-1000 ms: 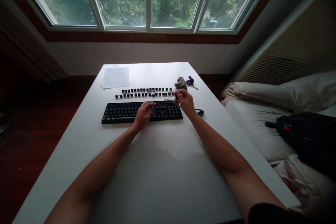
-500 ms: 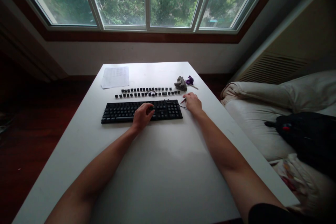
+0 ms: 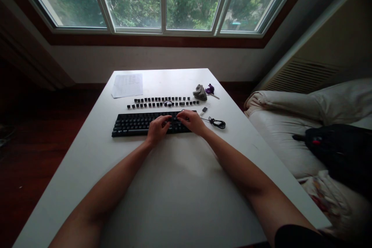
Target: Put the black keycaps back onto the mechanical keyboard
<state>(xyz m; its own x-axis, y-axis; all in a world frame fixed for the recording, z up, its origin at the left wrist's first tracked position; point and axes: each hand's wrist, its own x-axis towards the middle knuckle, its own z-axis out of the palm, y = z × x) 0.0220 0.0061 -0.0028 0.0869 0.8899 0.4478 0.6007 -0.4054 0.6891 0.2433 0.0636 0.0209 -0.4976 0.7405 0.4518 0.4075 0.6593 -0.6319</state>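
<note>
A black keyboard (image 3: 132, 124) lies on the white table (image 3: 186, 186). My left hand (image 3: 157, 127) is over its middle, with thumb and fingers drawn together in a pinch. What sits between those fingertips, if anything, is too small and dark to make out. Just to the right, my right hand (image 3: 192, 121) hovers over the keyboard, fingers bent and a little apart from the thumb, nothing visible in it. Behind the keyboard are two rows of loose black keycaps (image 3: 155, 104). A small clear and dark piece (image 3: 205, 110) lies beyond my right hand.
A coiled black cable (image 3: 217, 123) lies right of the keyboard. Farther back are a grey crumpled cloth (image 3: 200, 92), a purple object on a stick (image 3: 210, 89) and a printed paper sheet (image 3: 128, 86). A pale sofa (image 3: 276, 143) with a black bag (image 3: 340, 147) stands at the right.
My right hand has moved left from beside the keyboard to over it, leaving a small piece on the table and uncovering the coiled cable. My left hand has barely moved.
</note>
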